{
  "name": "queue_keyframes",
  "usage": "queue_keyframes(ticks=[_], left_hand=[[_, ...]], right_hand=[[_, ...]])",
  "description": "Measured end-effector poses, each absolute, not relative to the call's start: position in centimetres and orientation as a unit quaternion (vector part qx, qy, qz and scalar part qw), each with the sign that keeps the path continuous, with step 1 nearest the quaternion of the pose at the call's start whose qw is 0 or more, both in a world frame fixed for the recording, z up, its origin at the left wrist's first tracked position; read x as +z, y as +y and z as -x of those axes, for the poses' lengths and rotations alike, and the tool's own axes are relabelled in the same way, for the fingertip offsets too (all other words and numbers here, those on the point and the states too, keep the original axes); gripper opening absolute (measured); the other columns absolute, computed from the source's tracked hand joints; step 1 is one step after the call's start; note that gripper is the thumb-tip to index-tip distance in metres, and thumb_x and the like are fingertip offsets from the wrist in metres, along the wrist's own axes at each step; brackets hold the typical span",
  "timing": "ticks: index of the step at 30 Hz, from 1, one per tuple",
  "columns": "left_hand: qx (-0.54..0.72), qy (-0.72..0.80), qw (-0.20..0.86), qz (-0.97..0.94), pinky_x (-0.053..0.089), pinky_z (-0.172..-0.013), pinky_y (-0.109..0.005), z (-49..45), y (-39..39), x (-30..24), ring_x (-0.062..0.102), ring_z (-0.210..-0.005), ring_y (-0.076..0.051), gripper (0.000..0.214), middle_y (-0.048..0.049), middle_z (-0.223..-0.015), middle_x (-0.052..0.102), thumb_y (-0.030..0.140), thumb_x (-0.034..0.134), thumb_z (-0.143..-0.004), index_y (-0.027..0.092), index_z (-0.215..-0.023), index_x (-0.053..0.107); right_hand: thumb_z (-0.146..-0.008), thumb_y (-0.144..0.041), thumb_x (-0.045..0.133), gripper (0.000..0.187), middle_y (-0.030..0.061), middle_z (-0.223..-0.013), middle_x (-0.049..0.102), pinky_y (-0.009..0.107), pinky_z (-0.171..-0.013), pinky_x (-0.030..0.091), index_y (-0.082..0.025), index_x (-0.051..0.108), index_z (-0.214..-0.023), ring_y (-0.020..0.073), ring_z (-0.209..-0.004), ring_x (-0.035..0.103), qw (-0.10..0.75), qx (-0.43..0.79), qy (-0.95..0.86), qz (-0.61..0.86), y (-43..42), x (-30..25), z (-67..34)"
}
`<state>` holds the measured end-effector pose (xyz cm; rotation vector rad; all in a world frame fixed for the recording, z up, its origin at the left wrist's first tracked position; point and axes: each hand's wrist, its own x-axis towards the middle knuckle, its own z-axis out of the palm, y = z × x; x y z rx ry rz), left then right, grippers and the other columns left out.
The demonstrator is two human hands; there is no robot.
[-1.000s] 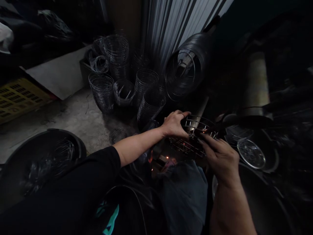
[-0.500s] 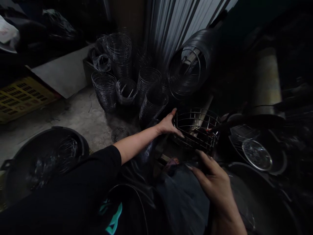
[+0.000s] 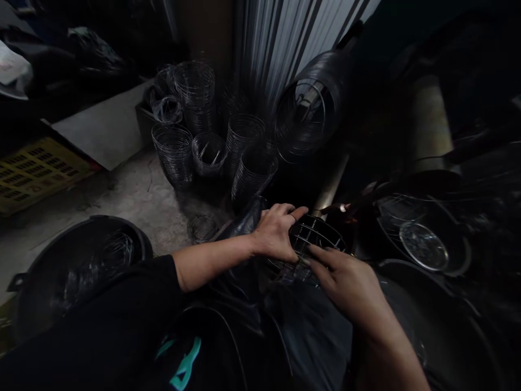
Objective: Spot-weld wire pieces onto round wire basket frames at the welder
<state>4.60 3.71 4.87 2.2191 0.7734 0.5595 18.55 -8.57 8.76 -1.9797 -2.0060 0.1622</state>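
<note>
A round wire rack (image 3: pixel 321 231) with crossing bars lies low in front of me, over my lap. My left hand (image 3: pixel 277 231) grips its left side, with the thumb toward me and the fingers over the far side. At the near edge, the fingertips of my right hand (image 3: pixel 345 277) are closed in on the rack, close to my left thumb. Just beyond it, a copper-coloured tip (image 3: pixel 343 207) shines brightly. A pale metal bar (image 3: pixel 331 187) stands behind the rack. The rack's lower part is dark and partly hidden by my hands.
Stacks of wire rings (image 3: pixel 254 168) stand on the floor ahead. A large wire coil (image 3: pixel 307 117) leans beyond them. Black tubs sit left (image 3: pixel 36 282) and right (image 3: pixel 439 326); a basin with a round wire piece (image 3: pixel 423 247) is farther right. A yellow crate (image 3: pixel 44 174) is at left.
My left hand has drawn the wire rack toward me and tilted it lower. My right hand has come from beside the rack to its near edge.
</note>
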Motion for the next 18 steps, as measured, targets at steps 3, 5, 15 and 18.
queue_keyframes(ticks=[3, 5, 15, 18], left_hand=[[0.221, 0.305, 0.343, -0.860, 0.043, -0.098, -0.053, -5.3, 4.0, 4.6, 0.049, -0.116, -0.033, 0.106, -0.0146, -0.127, 0.051, 0.048, 0.079, -0.043, 0.018, -0.138, 0.045], [0.226, 0.304, 0.345, -0.859, 0.043, -0.099, -0.052, -5.7, 4.2, 4.5, 0.049, -0.116, -0.032, 0.103, -0.0141, -0.127, 0.051, 0.049, 0.077, -0.045, 0.018, -0.138, 0.045], [0.240, 0.320, 0.367, -0.840, 0.044, -0.101, -0.050, -8.3, 5.7, 5.6, 0.050, -0.116, -0.031, 0.101, -0.0114, -0.125, 0.052, 0.047, 0.080, -0.044, 0.019, -0.135, 0.048], [0.234, 0.330, 0.386, -0.829, 0.043, -0.102, -0.049, -9.0, 6.5, 5.9, 0.048, -0.118, -0.031, 0.102, -0.0100, -0.125, 0.051, 0.045, 0.081, -0.042, 0.020, -0.136, 0.047]], right_hand=[[-0.084, -0.017, 0.049, 0.034, 0.0113, -0.093, 0.073, 0.038, -0.069, 0.054, -0.012, 0.070, -0.111, 0.0268, -0.079, 0.066, 0.065, -0.054, -0.737, 0.670, -9.2, 7.9, -18.7], [-0.087, -0.015, 0.046, 0.032, 0.0107, -0.088, 0.073, 0.037, -0.069, 0.054, -0.010, 0.070, -0.108, 0.0256, -0.077, 0.065, 0.087, -0.084, -0.746, 0.655, -9.5, 7.5, -18.9], [-0.090, -0.015, 0.051, 0.022, 0.0065, -0.079, 0.072, 0.029, -0.071, 0.052, -0.013, 0.072, -0.098, 0.0173, -0.068, 0.064, 0.257, -0.120, -0.745, 0.604, -7.9, 7.3, -22.1], [-0.091, -0.017, 0.053, 0.021, 0.0069, -0.081, 0.072, 0.029, -0.067, 0.051, -0.013, 0.072, -0.099, 0.0174, -0.067, 0.063, 0.253, -0.109, -0.739, 0.614, -7.1, 7.4, -23.1]])
